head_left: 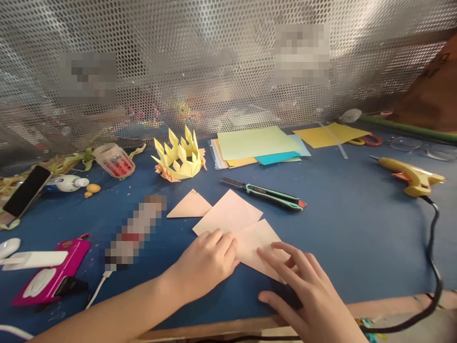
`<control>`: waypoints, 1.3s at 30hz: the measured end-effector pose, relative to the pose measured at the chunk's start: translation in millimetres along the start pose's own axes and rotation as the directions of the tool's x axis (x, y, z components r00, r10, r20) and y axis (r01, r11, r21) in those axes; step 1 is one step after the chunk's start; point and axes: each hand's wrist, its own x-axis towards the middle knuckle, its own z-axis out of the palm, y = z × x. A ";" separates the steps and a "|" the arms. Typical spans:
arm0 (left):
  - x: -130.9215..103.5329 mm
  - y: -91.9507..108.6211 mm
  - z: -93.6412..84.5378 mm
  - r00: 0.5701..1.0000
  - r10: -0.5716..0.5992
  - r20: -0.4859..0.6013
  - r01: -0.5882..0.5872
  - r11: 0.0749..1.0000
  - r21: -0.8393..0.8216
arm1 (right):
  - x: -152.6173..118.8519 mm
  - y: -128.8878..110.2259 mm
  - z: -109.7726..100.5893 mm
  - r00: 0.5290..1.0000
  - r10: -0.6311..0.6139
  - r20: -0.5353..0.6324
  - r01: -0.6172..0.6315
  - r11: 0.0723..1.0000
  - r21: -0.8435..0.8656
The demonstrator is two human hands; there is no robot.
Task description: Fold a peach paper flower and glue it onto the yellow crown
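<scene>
Two pale pink paper squares lie on the blue table, a rear one (228, 212) and a front one (260, 240) that meets its right edge. Behind and left of them is a folded pink triangle (191, 205). My left hand (210, 262) rests with curled fingers on the papers where they meet; what its fingertips hold, if anything, is hidden. My right hand (303, 281) has its fingers spread, fingertips over the right part of the front square, thumb apart near the table edge. A green box cutter (274, 195) with its blade out lies behind the squares.
Farther back stand a yellow paper crown (180, 159) and a paper stack (257, 143). A yellow glue gun (414, 176) with a black cord is at right. At left are a jar (114, 161), phone (27, 191) and magenta case (53, 274). Perforated metal (228, 62) rises behind.
</scene>
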 end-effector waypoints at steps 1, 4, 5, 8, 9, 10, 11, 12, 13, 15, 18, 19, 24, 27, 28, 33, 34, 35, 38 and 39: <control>1.4 -3.6 0.6 1.000 0.017 -0.007 -0.017 1.000 -0.008 | 1.4 0.8 0.4 1.000 0.001 -0.012 -0.001 1.000 0.003; 2.4 -12.4 -7.3 0.999 0.025 -0.041 -0.026 0.999 -0.020 | 8.2 0.2 -2.5 0.998 0.005 -0.063 -0.001 0.998 0.059; 1.4 -14.6 -14.1 0.998 0.013 -0.056 -0.015 0.999 -0.042 | 10.6 -1.5 -5.1 0.997 0.009 -0.077 -0.001 0.995 0.104; -8.2 -17.8 -44.4 0.985 -0.120 -0.127 0.086 0.965 -0.246 | 15.1 -13.0 -15.1 0.994 0.069 -0.082 -0.037 0.938 0.345; -13.9 -17.0 -55.9 0.970 -0.193 -0.148 0.141 0.942 -0.304 | 15.4 -18.8 -18.0 0.990 0.120 -0.072 -0.077 0.897 0.436; -20.6 -14.8 -66.5 0.937 -0.272 -0.219 0.197 0.930 -0.312 | 15.3 -25.2 -20.2 0.980 0.193 -0.055 -0.138 0.846 0.515; -28.1 -11.3 -75.5 0.904 -0.337 -0.261 0.261 0.922 -0.287 | 15.0 -31.8 -21.4 0.957 0.287 -0.040 -0.214 0.792 0.573; -36.0 -6.3 -82.3 0.879 -0.371 -0.299 0.303 0.920 -0.251 | 14.8 -38.1 -21.5 0.920 0.390 -0.018 -0.294 0.722 0.627; -43.8 -0.1 -86.5 0.866 -0.376 -0.329 0.327 0.925 -0.195 | 15.0 -43.8 -20.5 0.881 0.473 0.022 -0.359 0.637 0.683; -57.0 14.3 -86.4 0.894 -0.360 -0.265 0.339 0.933 -0.124 | 16.8 -52.0 -16.0 0.818 0.561 0.127 -0.448 0.482 0.753; -66.5 33.8 -69.5 0.924 -0.377 0.055 0.381 0.907 -0.181 | 22.2 -54.7 -6.6 0.805 0.543 0.242 -0.517 0.439 0.735; -66.6 38.1 -61.0 0.915 -0.380 0.138 0.402 0.893 -0.203 | 24.1 -53.3 -4.1 0.816 0.522 0.249 -0.523 0.481 0.704; -55.4 43.7 -19.3 0.875 -0.352 0.333 0.430 0.881 -0.198 | 27.7 -39.7 -1.5 0.918 0.215 0.334 -0.371 0.767 0.524; -53.5 41.1 -8.4 0.876 -0.300 0.378 0.390 0.901 -0.189 | 21.3 -31.6 -3.1 0.913 0.110 0.392 -0.287 0.857 0.429; -55.0 40.0 -8.2 0.879 -0.289 0.378 0.378 0.907 -0.185 | 18.3 -28.8 -3.7 0.919 0.081 0.387 -0.248 0.881 0.403; -66.1 30.6 -27.8 0.916 -0.221 0.335 0.279 0.950 -0.137 | 10.7 -11.9 -14.2 0.952 -0.096 0.291 0.003 0.952 0.306; -66.3 27.5 -34.2 0.918 -0.205 0.339 0.259 0.958 -0.122 | 12.5 -8.6 -17.8 0.954 -0.137 0.269 0.055 0.955 0.290; -65.2 24.1 -40.5 0.917 -0.186 0.354 0.241 0.963 -0.119 | 15.5 -5.7 -21.3 0.954 -0.179 0.240 0.113 0.957 0.267; -53.8 12.4 -52.2 0.910 -0.134 0.393 0.198 0.972 -0.126 | 28.9 0.1 -28.7 0.940 -0.316 0.128 0.297 0.944 0.143; -48.0 8.6 -52.3 0.902 -0.105 0.418 0.181 0.972 -0.146 | 33.8 1.2 -29.6 0.927 -0.364 0.092 0.357 0.930 0.089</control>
